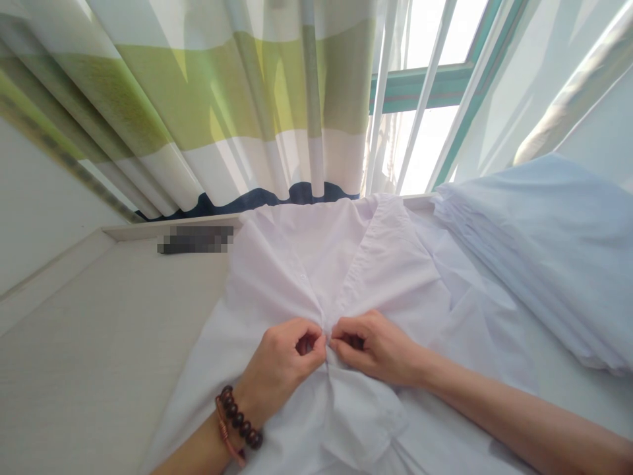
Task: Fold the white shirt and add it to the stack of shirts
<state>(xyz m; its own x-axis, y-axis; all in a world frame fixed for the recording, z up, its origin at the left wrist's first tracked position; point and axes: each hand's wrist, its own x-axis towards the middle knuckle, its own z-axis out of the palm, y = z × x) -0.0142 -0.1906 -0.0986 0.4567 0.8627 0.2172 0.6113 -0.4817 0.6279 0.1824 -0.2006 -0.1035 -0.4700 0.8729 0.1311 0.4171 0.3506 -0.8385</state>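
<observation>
A white button-up garment (277,264) lies spread out in front of me, its front parted in a V above my hands. My left hand (291,353), with a dark bead bracelet (240,419) and a reddish cord on the wrist, pinches one edge of the opening between thumb and forefinger. Facing it almost fingertip to fingertip, my right hand (373,346) pinches the cloth of the other edge. Small buttons show faintly along the left edge. Whether a button sits between my fingertips is hidden. Below my right hand a fold of the cloth hangs loosely.
To the right lies a stack of folded pale fabric (554,264). A blurred-out dark object (195,239) rests at the back left on the light surface (99,369). Behind hang a green-and-white curtain (198,99) and white bars before a teal-framed window (425,86).
</observation>
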